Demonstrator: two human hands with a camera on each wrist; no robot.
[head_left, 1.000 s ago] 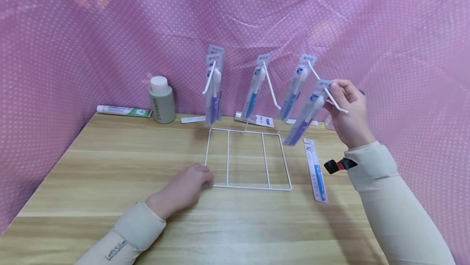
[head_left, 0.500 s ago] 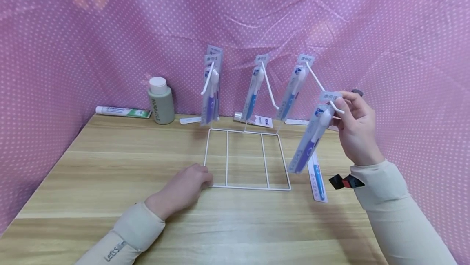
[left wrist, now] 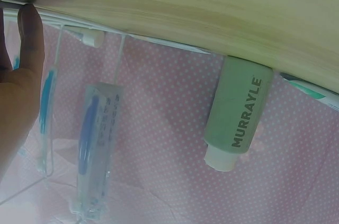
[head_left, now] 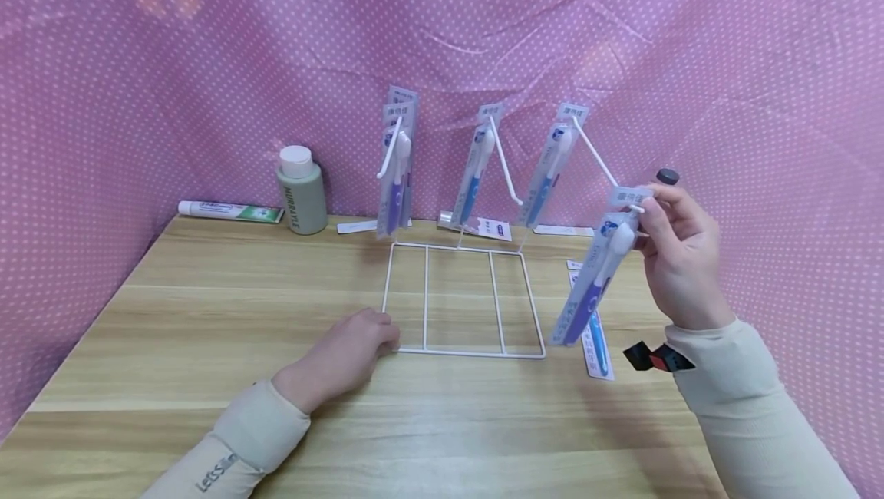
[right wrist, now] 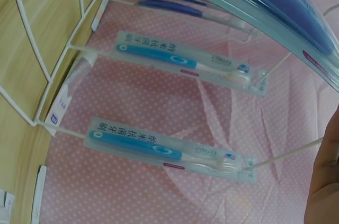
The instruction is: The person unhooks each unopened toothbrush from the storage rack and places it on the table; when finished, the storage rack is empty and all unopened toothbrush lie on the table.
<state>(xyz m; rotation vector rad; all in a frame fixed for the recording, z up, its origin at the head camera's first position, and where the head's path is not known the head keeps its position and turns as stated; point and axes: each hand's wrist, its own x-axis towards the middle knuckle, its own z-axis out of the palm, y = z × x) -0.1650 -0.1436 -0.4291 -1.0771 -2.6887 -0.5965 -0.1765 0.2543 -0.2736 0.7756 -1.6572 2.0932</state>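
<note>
My right hand [head_left: 673, 253] pinches the top card of a purple toothbrush pack [head_left: 594, 284], fingers [head_left: 652, 226] curled at the hang hole, right at the tip of the rightmost hook [head_left: 602, 157]. I can't tell whether the hole is on the hook's tip or just clear of it. The pack hangs below my fingers, long axis steeply tilted, lower end toward the rack base [head_left: 464, 299] and above the desk [head_left: 207, 315], not touching it. The hook runs up and back from my fingers to the rack top, where another pack [head_left: 549, 169] hangs at its far end. The right hand is the only one near; my left hand [head_left: 348, 353] is well apart, resting on the desk with loosely bent fingers against the base's near-left corner, gripping nothing that I can see.

A blue pack [head_left: 594, 330] lies flat on the desk just behind the held one.

The head view shows the whole layout: three hooks, hanging packs, a green bottle [head_left: 301, 190] and a tube [head_left: 229, 210] at the back left. The right wrist view loses the pinch, with only a sliver of hand at the edge, but shows two blue packs [right wrist: 183, 65] [right wrist: 164, 147] on their wires close up and the held pack [right wrist: 265, 1] crossing the top. The left wrist view shows my thumb [left wrist: 29, 28] at the base wire, the bottle [left wrist: 238, 113] and hanging packs beyond.
</note>
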